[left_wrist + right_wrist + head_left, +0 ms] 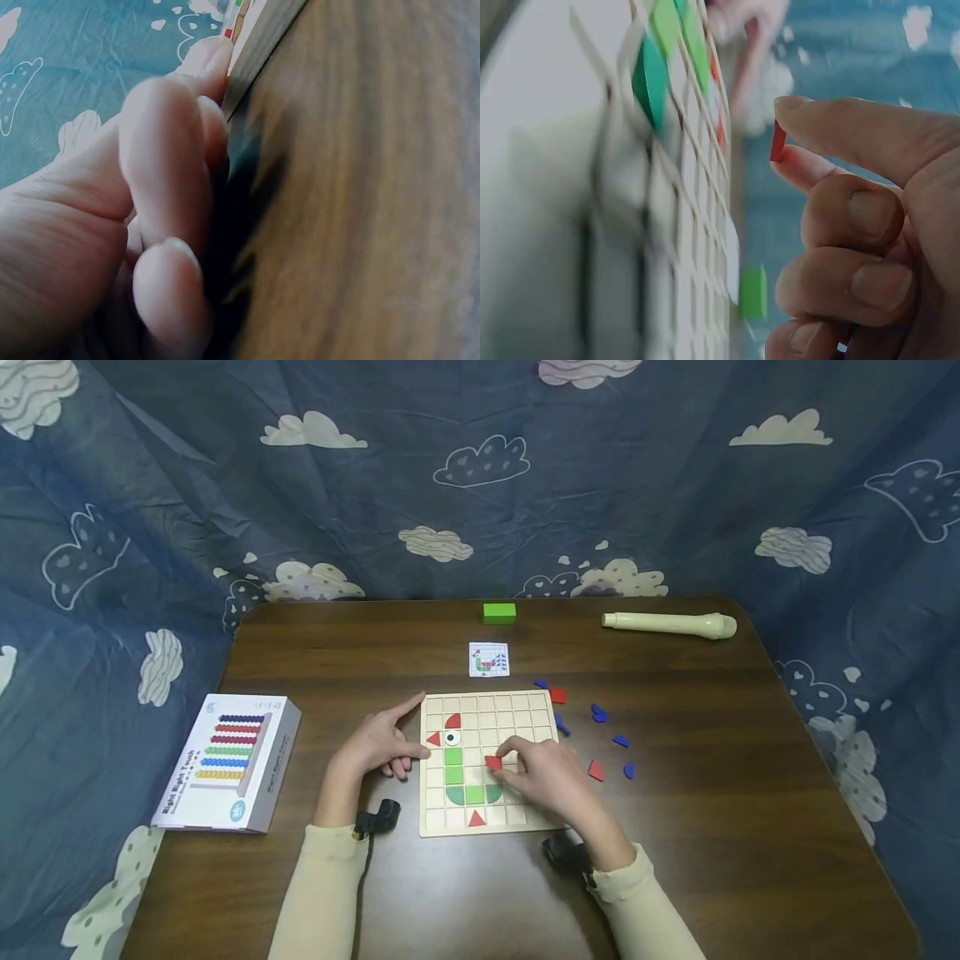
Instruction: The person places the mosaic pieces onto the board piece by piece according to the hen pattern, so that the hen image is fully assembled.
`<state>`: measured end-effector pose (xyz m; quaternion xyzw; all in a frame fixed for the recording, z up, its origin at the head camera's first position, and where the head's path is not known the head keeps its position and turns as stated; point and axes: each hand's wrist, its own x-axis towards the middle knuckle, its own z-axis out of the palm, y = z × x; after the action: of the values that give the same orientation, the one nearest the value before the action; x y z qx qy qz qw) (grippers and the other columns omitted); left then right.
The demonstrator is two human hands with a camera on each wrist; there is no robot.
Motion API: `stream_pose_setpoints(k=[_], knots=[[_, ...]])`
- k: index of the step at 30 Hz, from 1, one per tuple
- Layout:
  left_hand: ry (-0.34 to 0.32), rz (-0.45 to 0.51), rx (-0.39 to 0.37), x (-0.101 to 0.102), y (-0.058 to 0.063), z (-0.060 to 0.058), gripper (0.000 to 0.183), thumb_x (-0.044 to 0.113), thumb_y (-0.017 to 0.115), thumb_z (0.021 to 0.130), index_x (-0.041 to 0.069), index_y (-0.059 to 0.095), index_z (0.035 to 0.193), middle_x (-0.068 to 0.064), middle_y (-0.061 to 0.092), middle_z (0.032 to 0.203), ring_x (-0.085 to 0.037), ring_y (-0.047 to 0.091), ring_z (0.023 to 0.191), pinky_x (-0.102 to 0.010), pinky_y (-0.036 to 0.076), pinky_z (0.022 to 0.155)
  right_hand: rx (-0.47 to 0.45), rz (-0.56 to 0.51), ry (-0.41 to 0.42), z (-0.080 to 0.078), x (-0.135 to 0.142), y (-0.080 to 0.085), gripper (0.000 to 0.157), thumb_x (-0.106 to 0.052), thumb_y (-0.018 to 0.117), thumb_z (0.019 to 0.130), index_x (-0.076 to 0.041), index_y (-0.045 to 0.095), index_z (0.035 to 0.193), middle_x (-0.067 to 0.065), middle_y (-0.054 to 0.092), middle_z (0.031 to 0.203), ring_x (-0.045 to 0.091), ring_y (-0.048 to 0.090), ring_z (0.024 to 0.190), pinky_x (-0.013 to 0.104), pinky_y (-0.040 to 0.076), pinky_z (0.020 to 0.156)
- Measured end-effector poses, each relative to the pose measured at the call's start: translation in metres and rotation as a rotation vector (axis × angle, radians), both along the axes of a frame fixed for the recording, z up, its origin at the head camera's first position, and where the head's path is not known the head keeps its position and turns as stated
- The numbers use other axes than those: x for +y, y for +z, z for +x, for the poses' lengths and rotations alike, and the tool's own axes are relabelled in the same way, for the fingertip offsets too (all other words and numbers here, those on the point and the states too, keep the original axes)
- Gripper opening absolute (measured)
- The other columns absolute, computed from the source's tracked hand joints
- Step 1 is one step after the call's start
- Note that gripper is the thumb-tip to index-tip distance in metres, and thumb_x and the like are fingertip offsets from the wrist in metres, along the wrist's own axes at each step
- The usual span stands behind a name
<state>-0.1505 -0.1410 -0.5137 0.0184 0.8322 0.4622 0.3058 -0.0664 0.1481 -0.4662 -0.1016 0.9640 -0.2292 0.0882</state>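
My right hand [551,777] pinches a small red piece [492,763] between thumb and index finger, over the middle of a wooden grid board [517,720]. In the right wrist view the red piece [778,142] is seen edge-on, its other fingers curled below. With index finger and thumb spread, my left hand [375,745] touches the board's left edge; its remaining fingers are bent. On the board lie a red quarter circle [453,721], an eye tile [452,738], red triangles [477,819], green squares [453,775] and dark green quarter circles [455,795].
Loose blue pieces [620,741] and red pieces [596,770] lie right of the board. Behind it are a picture card [489,669] and a green block [498,613]. A cream microphone-shaped object [667,624] lies back right; a white box [217,768] sits at left.
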Motion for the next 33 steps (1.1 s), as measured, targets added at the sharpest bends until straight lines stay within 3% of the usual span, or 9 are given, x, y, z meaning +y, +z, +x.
stream_pose_setpoints(k=[6, 10, 17, 23, 33], knots=[[-0.012, 0.013, 0.006, -0.002, 0.002, -0.001, 0.105, 0.024, 0.091, 0.085, 0.043, 0.028, 0.167, -0.010, 0.071, 0.064, -0.020, 0.071, 0.050, -0.029, 0.057, 0.048, -0.063, 0.047, 0.061, -0.007, -0.031, -0.011, 0.017, -0.032, 0.082, 0.093, -0.021, 0.080, 0.106, -0.007, 0.049, 0.056, 0.012, 0.039, 0.054, 0.028, 0.029, 0.053], [-0.012, 0.011, 0.016, -0.002, 0.003, -0.002, 0.105, 0.023, 0.091, 0.086, 0.044, 0.028, 0.167, -0.010, 0.071, 0.063, -0.020, 0.071, 0.050, -0.029, 0.057, 0.048, -0.071, 0.074, 0.056, -0.010, -0.033, -0.013, 0.017, -0.030, 0.083, 0.091, -0.020, 0.080, 0.104, -0.005, 0.047, 0.056, 0.014, 0.039, 0.056, 0.030, 0.029, 0.054], [-0.005, 0.016, 0.000, -0.002, 0.002, -0.001, 0.106, 0.023, 0.092, 0.085, 0.044, 0.028, 0.167, -0.011, 0.071, 0.064, -0.021, 0.072, 0.050, -0.029, 0.057, 0.048, -0.087, 0.059, 0.050, -0.009, -0.034, -0.014, 0.019, -0.032, 0.083, 0.092, -0.020, 0.080, 0.106, -0.006, 0.063, 0.066, 0.015, 0.047, 0.060, 0.030, 0.034, 0.057], [0.001, 0.026, -0.004, -0.002, -0.001, 0.000, 0.106, 0.022, 0.092, 0.084, 0.044, 0.029, 0.167, -0.011, 0.071, 0.064, -0.021, 0.071, 0.050, -0.029, 0.056, 0.047, -0.068, 0.058, 0.044, -0.006, -0.036, -0.018, 0.020, -0.030, 0.083, 0.092, -0.019, 0.081, 0.108, -0.004, 0.052, 0.058, 0.015, 0.043, 0.057, 0.029, 0.032, 0.056], [0.007, 0.032, -0.016, -0.002, 0.002, 0.000, 0.105, 0.021, 0.091, 0.085, 0.043, 0.028, 0.167, -0.011, 0.071, 0.064, -0.021, 0.071, 0.050, -0.028, 0.056, 0.047, -0.042, 0.092, 0.026, -0.005, -0.040, -0.022, 0.024, -0.033, 0.084, 0.093, -0.019, 0.081, 0.112, -0.007, 0.056, 0.059, 0.014, 0.045, 0.057, 0.028, 0.033, 0.056]])
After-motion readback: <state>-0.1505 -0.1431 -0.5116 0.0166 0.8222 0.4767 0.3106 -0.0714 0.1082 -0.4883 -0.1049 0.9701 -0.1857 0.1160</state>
